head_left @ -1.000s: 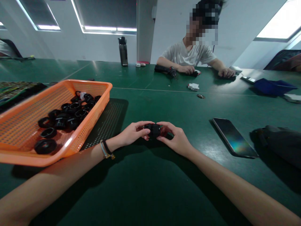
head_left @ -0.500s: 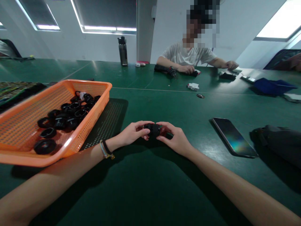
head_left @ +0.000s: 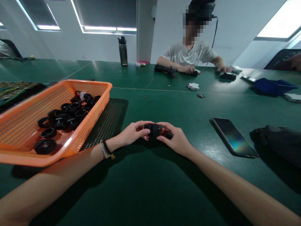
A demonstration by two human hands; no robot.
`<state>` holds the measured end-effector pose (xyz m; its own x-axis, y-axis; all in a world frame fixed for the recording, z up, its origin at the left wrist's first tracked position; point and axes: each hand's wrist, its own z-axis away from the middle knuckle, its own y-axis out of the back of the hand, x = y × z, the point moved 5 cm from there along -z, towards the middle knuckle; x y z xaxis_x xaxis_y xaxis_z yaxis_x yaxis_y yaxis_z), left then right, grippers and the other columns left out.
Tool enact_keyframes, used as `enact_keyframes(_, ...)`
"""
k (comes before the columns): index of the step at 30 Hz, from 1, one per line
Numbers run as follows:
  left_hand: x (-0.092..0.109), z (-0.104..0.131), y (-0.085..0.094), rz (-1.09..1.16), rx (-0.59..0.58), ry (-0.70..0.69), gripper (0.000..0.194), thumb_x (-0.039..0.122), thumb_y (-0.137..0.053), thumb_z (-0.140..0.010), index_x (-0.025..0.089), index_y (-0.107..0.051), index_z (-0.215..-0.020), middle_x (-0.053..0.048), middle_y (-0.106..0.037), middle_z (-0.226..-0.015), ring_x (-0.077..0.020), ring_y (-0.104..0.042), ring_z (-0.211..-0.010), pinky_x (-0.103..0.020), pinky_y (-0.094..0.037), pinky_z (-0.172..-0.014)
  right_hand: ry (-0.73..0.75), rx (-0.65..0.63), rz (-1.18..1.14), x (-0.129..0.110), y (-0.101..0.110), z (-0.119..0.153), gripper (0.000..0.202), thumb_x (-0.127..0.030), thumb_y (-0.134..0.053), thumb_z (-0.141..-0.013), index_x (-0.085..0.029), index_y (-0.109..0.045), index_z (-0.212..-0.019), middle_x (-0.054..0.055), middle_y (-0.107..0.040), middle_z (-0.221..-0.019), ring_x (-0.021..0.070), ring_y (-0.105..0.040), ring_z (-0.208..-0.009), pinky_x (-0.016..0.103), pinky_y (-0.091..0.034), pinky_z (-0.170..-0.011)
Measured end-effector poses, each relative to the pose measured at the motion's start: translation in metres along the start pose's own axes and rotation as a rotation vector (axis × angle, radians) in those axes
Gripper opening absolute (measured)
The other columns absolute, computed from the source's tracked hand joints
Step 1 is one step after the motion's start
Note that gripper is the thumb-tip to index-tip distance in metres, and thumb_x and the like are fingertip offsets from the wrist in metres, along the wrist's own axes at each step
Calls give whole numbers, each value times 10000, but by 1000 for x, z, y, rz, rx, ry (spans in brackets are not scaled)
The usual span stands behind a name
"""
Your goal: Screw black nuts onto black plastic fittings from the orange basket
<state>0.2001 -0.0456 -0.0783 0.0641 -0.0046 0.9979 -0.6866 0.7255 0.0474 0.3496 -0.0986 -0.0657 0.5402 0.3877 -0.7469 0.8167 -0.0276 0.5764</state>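
A black ridged plastic fitting, which looks like a cable gland, is held between my two hands just above the green table. My left hand grips its left end with thumb and fingers. On the other end, the thumb and fingertips of my right hand are closed. Parts of the fitting are hidden behind my fingers. To the left stands an orange perforated basket, with several black ring-shaped and threaded fittings heaped inside.
A phone and a dark cloth bag lie at the right. Across the table a co-worker sits by a power screwdriver, white parts and a blue tray. A bottle stands at the back.
My hands and the cable gland look almost the same as before. Across the table, the co-worker's hand on the right side has moved left onto a dark part, and their head has shifted slightly.
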Motion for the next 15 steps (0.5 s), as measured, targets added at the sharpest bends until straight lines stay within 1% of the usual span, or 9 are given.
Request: enact_keyframes(15,0,0,0,-19,-4,-11,439,240,-595,-766,110,-537,-1181,2,-604,-751,-85,-564,-608,-255,-491,-676,-8,-10,1,0,0,-1,334,-246,-598,-756,-189,-546,-1081,-9,-653,-719,142,-618,-636,285,-510,-630)
